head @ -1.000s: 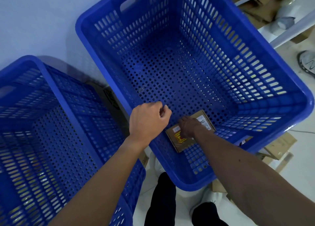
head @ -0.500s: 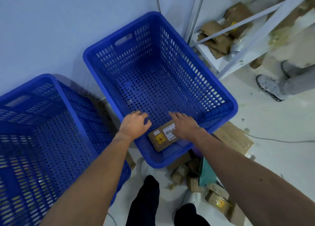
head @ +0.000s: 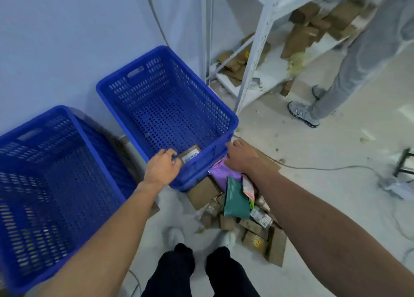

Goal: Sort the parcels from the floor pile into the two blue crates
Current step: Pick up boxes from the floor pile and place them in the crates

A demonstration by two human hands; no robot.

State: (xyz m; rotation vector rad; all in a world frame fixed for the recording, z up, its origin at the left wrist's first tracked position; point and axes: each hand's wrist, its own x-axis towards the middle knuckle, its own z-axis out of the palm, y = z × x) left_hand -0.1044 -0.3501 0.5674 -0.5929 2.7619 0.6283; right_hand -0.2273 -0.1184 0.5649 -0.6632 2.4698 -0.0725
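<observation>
Our left hand (head: 163, 166) curls over the crate (head: 156, 77) rim; just beyond it lies a box (head: 190, 154), label unreadable. Our right hand (head: 242, 154) hangs relaxed above the pile (head: 235, 198).

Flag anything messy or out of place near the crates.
The floor pile sprawls untidily against the near corner of the right crate, with a purple mailer pressed against its wall.

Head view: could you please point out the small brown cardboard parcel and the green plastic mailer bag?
small brown cardboard parcel (head: 190, 156), head view, its white label.
green plastic mailer bag (head: 235, 199), head view, its middle.
</observation>
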